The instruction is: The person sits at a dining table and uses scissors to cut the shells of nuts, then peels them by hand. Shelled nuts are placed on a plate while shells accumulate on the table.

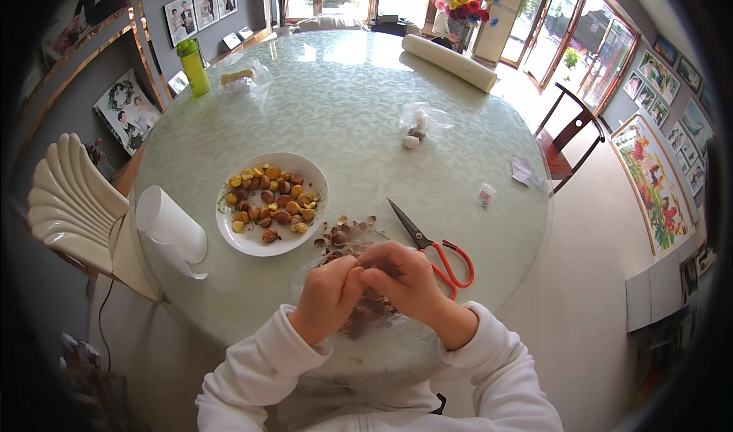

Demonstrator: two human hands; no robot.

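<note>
My left hand (329, 294) and my right hand (401, 277) meet fingertip to fingertip over a heap of brown chestnut shells (369, 311). A small brown piece seems pinched between them, mostly hidden by the fingers; it looks like a chestnut. More shell bits (343, 231) lie just beyond the hands, partly on a clear plastic bag. To the left, a white plate (246, 243) holds several chestnuts (267, 197), some yellow and peeled, others brown. Scissors with red handles (452, 263) rest beside my right hand, their dark blades pointing away to the upper left.
On the round table (355, 168) stand a paper roll (172, 226) at left and a green bottle (193, 68) at back left. A long cream roll (449, 62), plastic bags (424, 117) and a crumpled paper (521, 171) lie farther off. Chairs (80, 203) flank the table.
</note>
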